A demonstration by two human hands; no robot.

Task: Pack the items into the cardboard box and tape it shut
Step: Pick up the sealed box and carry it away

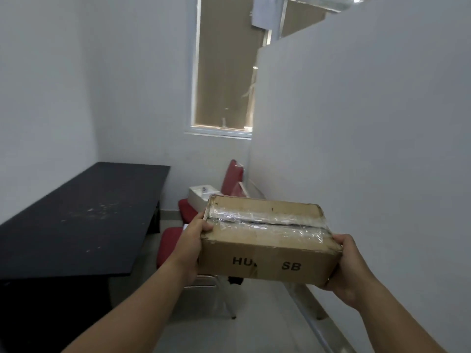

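Note:
A brown cardboard box is held in the air in front of me, its flaps closed. Crinkled clear tape runs along the top seam from end to end. Black letters are printed on the near side. My left hand grips the box's left end, thumb on top. My right hand grips the right end, thumb on the top corner. What is inside the box is hidden.
A long black table stands on the left against the wall. Red chairs sit behind and below the box, one carrying a white container. A white wall runs close on the right. A window is ahead.

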